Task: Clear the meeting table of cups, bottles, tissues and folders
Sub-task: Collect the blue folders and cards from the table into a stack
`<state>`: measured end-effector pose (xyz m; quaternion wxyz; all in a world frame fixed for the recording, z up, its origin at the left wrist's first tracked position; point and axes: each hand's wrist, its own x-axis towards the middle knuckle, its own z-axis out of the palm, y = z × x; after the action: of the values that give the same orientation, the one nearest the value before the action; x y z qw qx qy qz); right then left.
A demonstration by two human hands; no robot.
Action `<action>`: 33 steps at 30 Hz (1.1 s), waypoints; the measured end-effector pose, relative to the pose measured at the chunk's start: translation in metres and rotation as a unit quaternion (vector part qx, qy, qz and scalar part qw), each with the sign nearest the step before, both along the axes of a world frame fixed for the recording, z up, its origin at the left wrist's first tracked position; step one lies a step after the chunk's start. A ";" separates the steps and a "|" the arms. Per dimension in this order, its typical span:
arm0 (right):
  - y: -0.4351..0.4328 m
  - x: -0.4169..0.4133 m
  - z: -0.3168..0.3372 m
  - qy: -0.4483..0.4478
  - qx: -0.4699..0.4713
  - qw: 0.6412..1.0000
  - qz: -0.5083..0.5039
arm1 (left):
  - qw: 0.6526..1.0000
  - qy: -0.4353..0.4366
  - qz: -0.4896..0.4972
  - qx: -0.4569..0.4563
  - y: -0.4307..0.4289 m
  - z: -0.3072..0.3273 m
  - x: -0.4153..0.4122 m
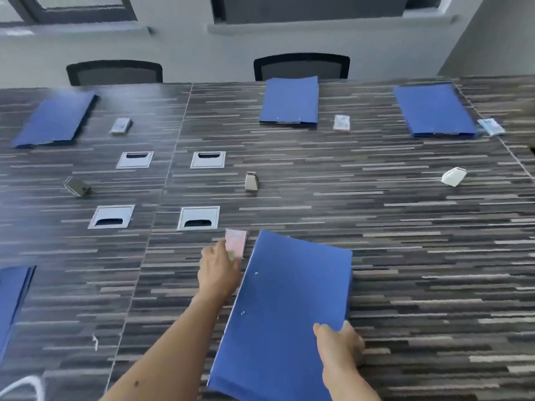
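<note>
A blue folder (286, 308) lies tilted on the near part of the striped table (434, 270). My right hand (338, 347) grips its right edge, thumb on top. My left hand (218, 269) closes on a pink tissue pack (236, 241) just left of the folder's far corner. Three more blue folders lie along the far side: left (53, 120), middle (289, 101), right (432, 110). Beside them sit tissue packs: left (121, 125), middle (341, 123), right (490, 126). Another blue folder (13, 299) shows at the left edge.
Several grey cable ports (198, 217) are set in the table's middle. Small metal holders (251, 180), (76, 186) and a white one (454, 176) stand along the centre line. Two dark chairs (301, 66), (114, 72) stand behind the far edge, under windows.
</note>
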<state>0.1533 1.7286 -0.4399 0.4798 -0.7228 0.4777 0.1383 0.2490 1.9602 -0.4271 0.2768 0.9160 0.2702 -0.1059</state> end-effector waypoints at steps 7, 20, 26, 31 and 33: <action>-0.005 0.007 -0.006 0.046 -0.041 0.998 -0.013 | 0.998 0.045 0.026 0.024 0.011 -0.028 0.051; -0.024 0.003 0.003 0.005 0.077 0.996 -0.039 | 0.994 0.062 -0.060 0.070 0.006 -0.040 0.070; -0.031 0.011 0.014 0.041 0.261 0.964 -0.019 | 0.994 -0.001 -0.088 0.062 0.015 -0.038 0.066; -0.022 0.009 0.011 0.026 0.290 0.957 -0.004 | 0.997 -0.037 -0.073 0.017 0.032 -0.036 0.063; -0.020 0.008 0.014 0.016 0.295 0.955 0.012 | 0.997 -0.035 -0.067 0.010 0.038 -0.038 0.057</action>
<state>0.1618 1.7084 -0.4256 0.6628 -0.5520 0.4145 0.2901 0.3063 1.9977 -0.4650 0.2690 0.9381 0.1993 -0.0888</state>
